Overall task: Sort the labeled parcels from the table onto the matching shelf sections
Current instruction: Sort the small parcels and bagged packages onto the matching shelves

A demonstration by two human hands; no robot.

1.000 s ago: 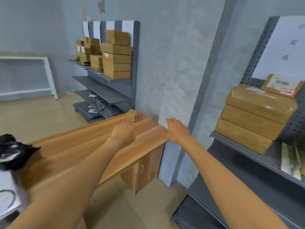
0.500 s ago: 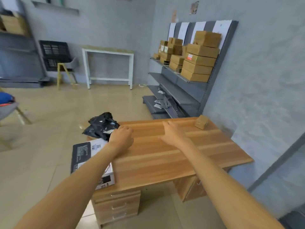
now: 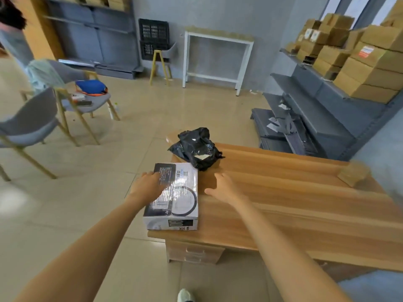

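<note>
We are at the pick-up step, reaching for the next parcel; our left hand (image 3: 146,186) lies on the top left side of the printed box (image 3: 174,196), its fingers spread and flat against the wrapping rather than curled round anything; our right hand (image 3: 222,186) hovers just beside the box's right edge, fingers apart and holding nothing. The box sits at the near left corner of the tabletop (image 3: 283,192), touching or nearly touching the crumpled black bag parcel (image 3: 196,147) behind it; a small brown carton (image 3: 353,173) stands well apart at the far right of the tabletop. The grey shelf (image 3: 316,92), stacked with cardboard boxes (image 3: 366,68), is off to the right, beyond the tabletop. We judge the next move calls for bringing the right hand against the box's right side so both hands clamp it, then lifting it clear of the bag; its label must be read before a shelf section is chosen, and from here we cannot make it out.
</note>
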